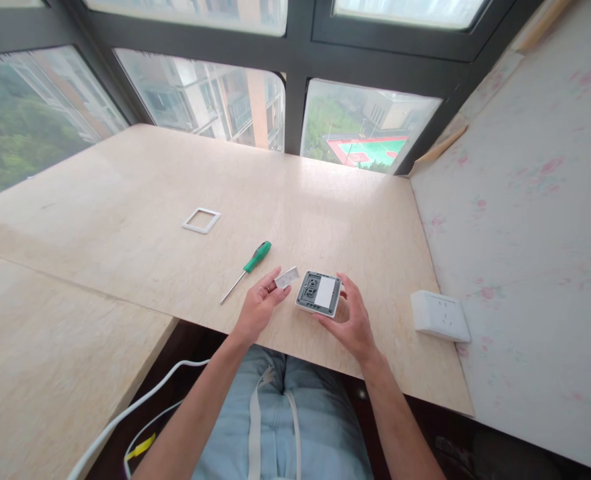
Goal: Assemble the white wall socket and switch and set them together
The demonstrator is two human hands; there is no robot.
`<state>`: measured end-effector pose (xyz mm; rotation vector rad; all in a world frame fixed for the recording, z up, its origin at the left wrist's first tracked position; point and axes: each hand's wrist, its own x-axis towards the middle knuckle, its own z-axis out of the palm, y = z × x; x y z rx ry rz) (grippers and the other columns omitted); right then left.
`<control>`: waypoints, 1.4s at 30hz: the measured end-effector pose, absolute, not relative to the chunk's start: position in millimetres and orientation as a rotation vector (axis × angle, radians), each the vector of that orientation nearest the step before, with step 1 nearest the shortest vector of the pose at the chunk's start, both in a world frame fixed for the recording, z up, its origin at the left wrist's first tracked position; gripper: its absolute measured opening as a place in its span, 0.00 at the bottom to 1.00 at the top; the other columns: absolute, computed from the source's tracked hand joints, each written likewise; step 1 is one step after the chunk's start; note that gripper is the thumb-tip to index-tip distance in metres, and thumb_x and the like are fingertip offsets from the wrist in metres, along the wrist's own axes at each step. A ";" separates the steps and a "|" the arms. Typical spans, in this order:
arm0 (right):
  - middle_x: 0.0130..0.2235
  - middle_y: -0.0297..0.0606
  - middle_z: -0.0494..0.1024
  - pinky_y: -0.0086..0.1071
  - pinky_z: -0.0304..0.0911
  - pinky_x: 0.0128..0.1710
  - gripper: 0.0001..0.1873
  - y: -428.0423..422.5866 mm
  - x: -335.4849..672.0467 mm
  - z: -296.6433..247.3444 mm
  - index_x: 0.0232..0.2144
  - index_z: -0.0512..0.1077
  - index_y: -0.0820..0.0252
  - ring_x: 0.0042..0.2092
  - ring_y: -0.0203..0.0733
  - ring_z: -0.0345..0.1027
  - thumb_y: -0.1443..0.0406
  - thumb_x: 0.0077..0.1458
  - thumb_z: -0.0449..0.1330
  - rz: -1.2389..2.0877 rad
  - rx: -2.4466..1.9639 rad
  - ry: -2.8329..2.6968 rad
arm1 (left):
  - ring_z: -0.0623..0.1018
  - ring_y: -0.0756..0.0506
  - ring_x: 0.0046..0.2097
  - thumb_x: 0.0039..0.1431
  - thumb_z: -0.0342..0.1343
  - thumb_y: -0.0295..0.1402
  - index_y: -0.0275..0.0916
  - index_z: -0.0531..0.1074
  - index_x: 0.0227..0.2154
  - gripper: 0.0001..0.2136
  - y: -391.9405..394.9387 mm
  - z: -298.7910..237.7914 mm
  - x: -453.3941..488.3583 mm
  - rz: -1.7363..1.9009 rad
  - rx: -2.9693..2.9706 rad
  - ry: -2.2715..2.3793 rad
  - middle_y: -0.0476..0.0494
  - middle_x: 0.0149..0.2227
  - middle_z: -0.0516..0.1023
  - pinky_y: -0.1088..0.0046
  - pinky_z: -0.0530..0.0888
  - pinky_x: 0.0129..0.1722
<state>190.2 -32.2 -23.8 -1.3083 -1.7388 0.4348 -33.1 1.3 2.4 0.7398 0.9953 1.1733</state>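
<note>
Pinched between the thumb and fingers of my left hand (261, 303) is a small white rocker button (287, 277), tilted a little. My right hand (351, 320) grips the right side of a square wall switch (318, 293) with a white rim. The switch's dark grey inside faces up; one white rocker (325, 292) covers its right part, while the left part shows bare mechanism. A narrow gap separates the loose button from the switch. Left of my hands lies a screwdriver (257, 257) with a green handle, and farther off a white square frame (201, 221).
A white socket box (440, 315) stands at the right, against the flowered wall (535, 220). Windows with dark frames (295, 113) border the far side of the tabletop (355, 220). White cables (145, 393) hang below the table edge at the lower left.
</note>
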 end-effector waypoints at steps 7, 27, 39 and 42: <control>0.65 0.52 0.64 0.57 0.65 0.61 0.51 -32.5 190.2 -21.2 0.69 0.50 0.50 0.66 0.58 0.60 0.56 0.51 0.71 0.436 -1.311 -1.757 | 0.76 0.38 0.59 0.59 0.63 0.34 0.40 0.77 0.53 0.19 -10.6 11.2 -9.2 1.270 1.002 1.171 0.40 0.55 0.79 0.56 0.68 0.64; 0.66 0.51 0.64 0.56 0.65 0.61 0.51 -32.2 189.0 -19.3 0.70 0.47 0.49 0.66 0.58 0.59 0.57 0.53 0.70 0.362 -1.288 -1.755 | 0.72 0.40 0.63 0.61 0.59 0.27 0.50 0.79 0.51 0.17 -23.9 6.2 -0.8 1.111 1.474 1.112 0.50 0.58 0.76 0.54 0.54 0.72; 0.66 0.49 0.64 0.55 0.66 0.60 0.50 -34.8 187.7 -16.1 0.70 0.47 0.46 0.67 0.57 0.58 0.58 0.54 0.69 0.343 -1.251 -1.759 | 0.71 0.41 0.64 0.54 0.63 0.21 0.47 0.81 0.45 0.17 -19.5 13.1 -7.8 1.110 1.267 1.048 0.45 0.56 0.78 0.57 0.58 0.70; 0.66 0.50 0.63 0.55 0.67 0.60 0.50 -34.7 187.6 -17.5 0.70 0.46 0.46 0.67 0.57 0.58 0.58 0.54 0.69 0.342 -1.244 -1.753 | 0.71 0.41 0.64 0.54 0.63 0.21 0.47 0.81 0.45 0.18 -18.6 11.3 -9.2 1.102 1.303 1.036 0.44 0.57 0.78 0.58 0.60 0.70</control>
